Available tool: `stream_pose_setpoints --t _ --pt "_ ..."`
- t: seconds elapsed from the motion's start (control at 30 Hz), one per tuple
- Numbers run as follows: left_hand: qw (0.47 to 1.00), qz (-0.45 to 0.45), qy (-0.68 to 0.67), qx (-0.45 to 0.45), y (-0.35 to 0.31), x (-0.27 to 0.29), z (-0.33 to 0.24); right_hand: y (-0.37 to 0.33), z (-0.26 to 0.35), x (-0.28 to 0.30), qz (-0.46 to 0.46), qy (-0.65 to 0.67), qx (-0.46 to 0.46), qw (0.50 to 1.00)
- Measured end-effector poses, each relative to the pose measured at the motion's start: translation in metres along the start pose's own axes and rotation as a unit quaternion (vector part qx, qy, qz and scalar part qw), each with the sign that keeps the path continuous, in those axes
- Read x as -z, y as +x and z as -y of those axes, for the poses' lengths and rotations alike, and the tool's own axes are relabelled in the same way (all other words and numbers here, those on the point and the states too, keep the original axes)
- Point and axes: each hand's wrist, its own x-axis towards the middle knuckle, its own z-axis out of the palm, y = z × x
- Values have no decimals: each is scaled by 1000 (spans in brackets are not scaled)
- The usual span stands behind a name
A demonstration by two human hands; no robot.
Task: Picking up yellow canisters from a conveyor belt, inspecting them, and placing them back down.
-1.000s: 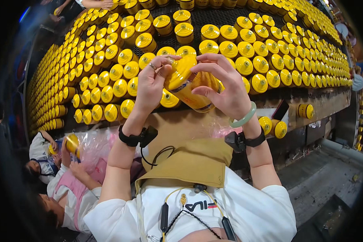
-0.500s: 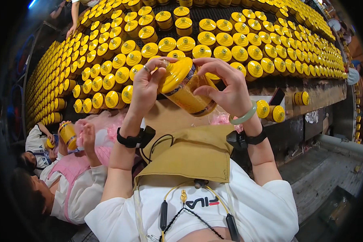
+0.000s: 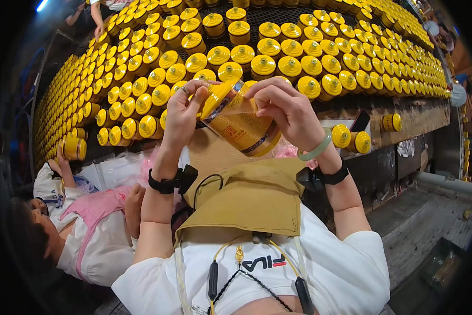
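Observation:
A yellow lidded jar (image 3: 241,131) with a dark patterned band near each end hangs tilted in front of me, its lid toward the upper left. My left hand (image 3: 185,111) is closed around the lid's knob end, thumb and fingers pinching it. At the jar's upper right side, the fingers of my right hand (image 3: 285,107) are curled in a pinch. A pale, see-through strip, perhaps film, crosses the jar toward those fingertips; what they grip is too fine to make out.
Rows of similar yellow jars (image 3: 263,65) cover the dark mesh table ahead. Two jars (image 3: 359,142) stand at the right near a phone (image 3: 360,121); another lies on the ledge. Pink plastic sits beyond my apron (image 3: 241,199). At left, a co-worker in pink (image 3: 97,210) sits close; another hand holds a jar (image 3: 73,148).
The jar has turned, showing a red mark on its side. My right fingers have curled in from a spread grip. The near co-worker's hands have lowered, and their jar is out of them.

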Motion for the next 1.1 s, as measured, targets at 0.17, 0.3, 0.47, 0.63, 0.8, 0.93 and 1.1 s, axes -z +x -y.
stream_pose_setpoints --t 0.17,0.3,0.47,0.63,0.8,0.93,1.1 --pt "990 -39 134 -3 -2 13 4 0 5 -9 -3 98 -74 992" --pt "977 -84 193 -11 -1 15 11 2 -5 -18 3 138 -135 981" --pt "947 -121 298 -15 4 28 10 -3 3 -18 -4 -1 -89 996" --pt "926 -225 305 9 8 38 10 -26 -4 -21 13 -96 9 995" --pt "929 -261 262 3 10 45 7 -38 -7 -20 91 -178 48 979" --pt "937 -254 239 29 11 61 18 -43 -7 -33 141 -223 45 964" --pt "983 -176 -19 51 7 57 19 -55 -40 -57 121 -257 -50 958"
